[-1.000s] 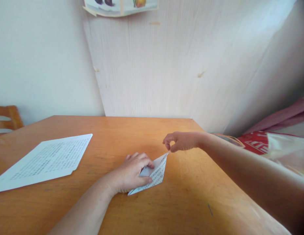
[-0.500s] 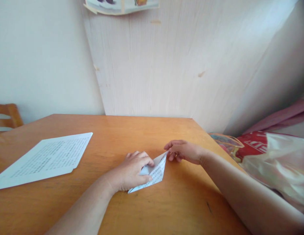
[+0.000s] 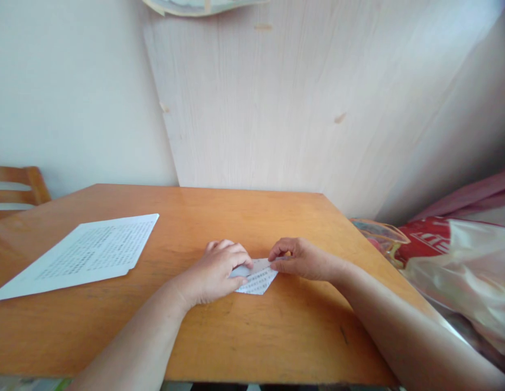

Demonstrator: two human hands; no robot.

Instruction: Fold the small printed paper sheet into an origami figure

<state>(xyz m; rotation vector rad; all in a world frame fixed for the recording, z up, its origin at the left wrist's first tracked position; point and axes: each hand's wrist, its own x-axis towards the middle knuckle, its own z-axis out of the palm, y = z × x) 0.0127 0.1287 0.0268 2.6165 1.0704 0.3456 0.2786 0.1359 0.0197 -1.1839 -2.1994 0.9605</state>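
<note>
A small folded sheet of printed paper (image 3: 258, 282) lies on the wooden table between my two hands. My left hand (image 3: 222, 271) grips its left side, thumb in front and fingers behind, covering that end. At the paper's right corner, the thumb and fingers of my right hand (image 3: 295, 259) are closed in a pinch. Rows of printed characters show on the folded face, and part of the upper side is plain white.
To the left, a stack of printed sheets (image 3: 93, 250) rests on the table (image 3: 220, 347). A wooden chair back (image 3: 20, 184) stands beyond the left edge. Past the right edge are a red bag (image 3: 429, 239) and a whitish plastic bag (image 3: 460, 277). A wall panel (image 3: 269, 119) rises behind.
The paper's raised right corner has come down, and the paper now lies flatter. My right hand has shifted slightly left with its fingers closed on the corner. The view has tilted down a little.
</note>
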